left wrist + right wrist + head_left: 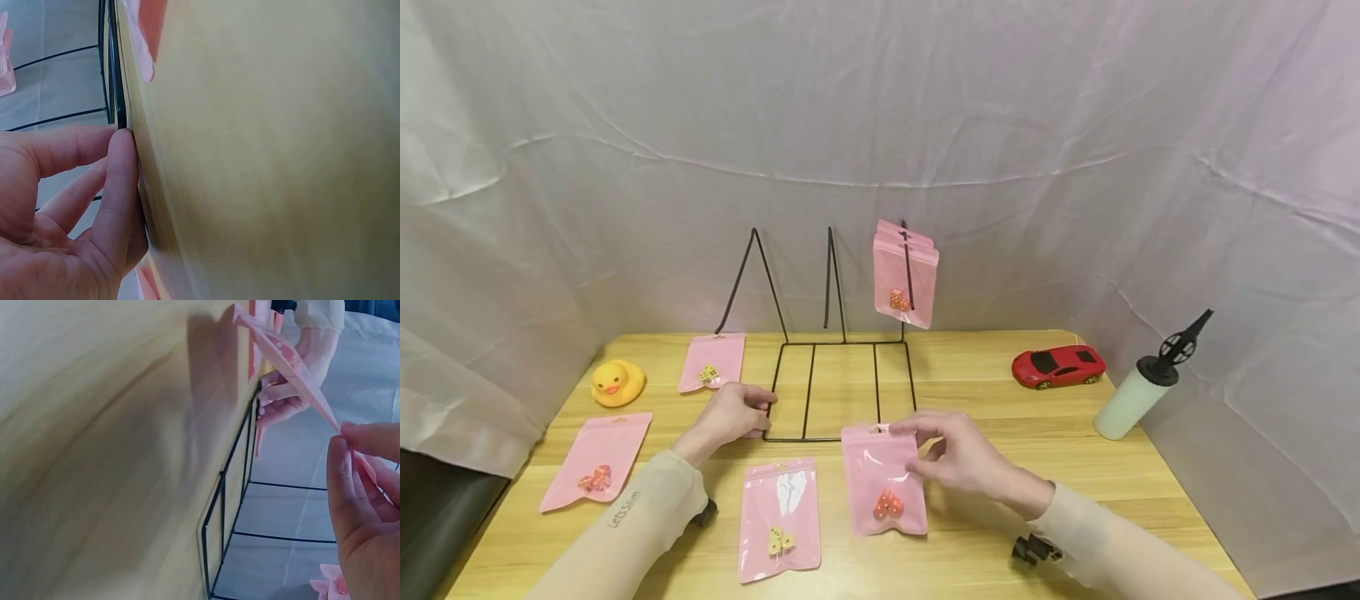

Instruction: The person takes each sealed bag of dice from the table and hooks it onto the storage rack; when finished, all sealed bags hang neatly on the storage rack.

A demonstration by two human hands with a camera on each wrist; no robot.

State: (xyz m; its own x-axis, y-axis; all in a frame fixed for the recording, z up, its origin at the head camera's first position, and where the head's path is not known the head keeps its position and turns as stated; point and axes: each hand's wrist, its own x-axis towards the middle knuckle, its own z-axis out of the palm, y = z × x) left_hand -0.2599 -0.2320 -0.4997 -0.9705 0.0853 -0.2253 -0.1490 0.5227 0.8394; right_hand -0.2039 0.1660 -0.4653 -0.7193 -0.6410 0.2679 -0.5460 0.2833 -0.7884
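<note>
My right hand (962, 457) pinches the upper right edge of a pink zip bag (867, 471) with red dice (888, 504) in its lower part. The right wrist view shows this bag (294, 365) edge-on, raised off the tabletop, between thumb and fingertips. At the front left corner of the black wire rack (844, 343), my left hand (727, 419) grips the base wire; up close, thumb and fingers (119, 187) meet around it. More pink bags (917, 275) hang on the rack's right-hand prong, dice showing in the front one.
Flat on the wooden table lie a pink bag with yellow dice (779, 500), another behind my left hand (712, 354), and one with red dice (606, 446). A rubber duck (617, 383) sits left; a red toy car (1058, 367) and a hand pump (1135, 400) stand right.
</note>
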